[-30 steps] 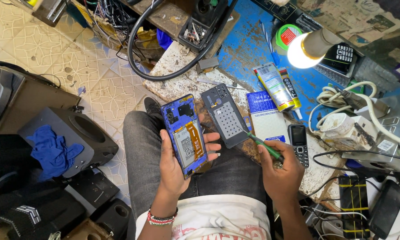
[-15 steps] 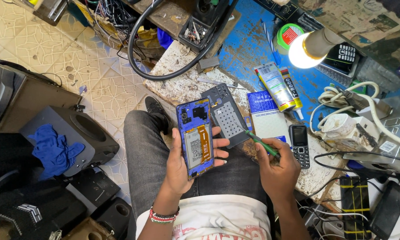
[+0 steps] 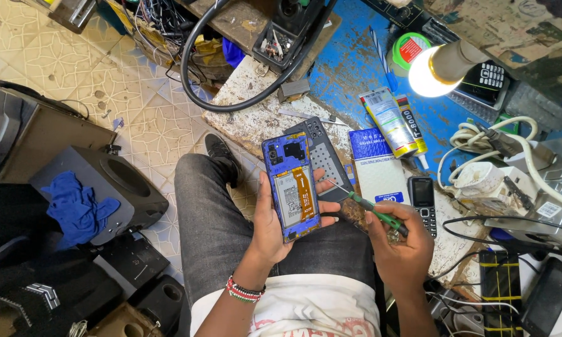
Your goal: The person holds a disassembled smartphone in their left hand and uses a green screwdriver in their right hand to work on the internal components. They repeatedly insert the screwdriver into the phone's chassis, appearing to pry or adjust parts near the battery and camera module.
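My left hand (image 3: 270,219) grips an opened blue smartphone (image 3: 290,185), back cover off, with its battery and an orange flex cable showing. Behind it, at the fingertips of the same hand, lies a grey inner frame plate (image 3: 323,157). A thin green-handled screwdriver (image 3: 373,210) is held in my right hand (image 3: 401,253), its metal tip reaching to the right edge of the phone. Both hands hover over my lap in grey jeans (image 3: 213,226).
A worn blue and white workbench (image 3: 353,81) carries two glue tubes (image 3: 390,122), a blue card (image 3: 374,168), a small keypad phone (image 3: 423,201), a lit lamp bulb (image 3: 426,72), a black hose (image 3: 236,100) and cables. Speakers (image 3: 100,187) with a blue cloth (image 3: 75,206) sit on the tiled floor at left.
The phone has turned more upright in my left hand and come closer to my body. The screwdriver tip stays at the phone's right edge.
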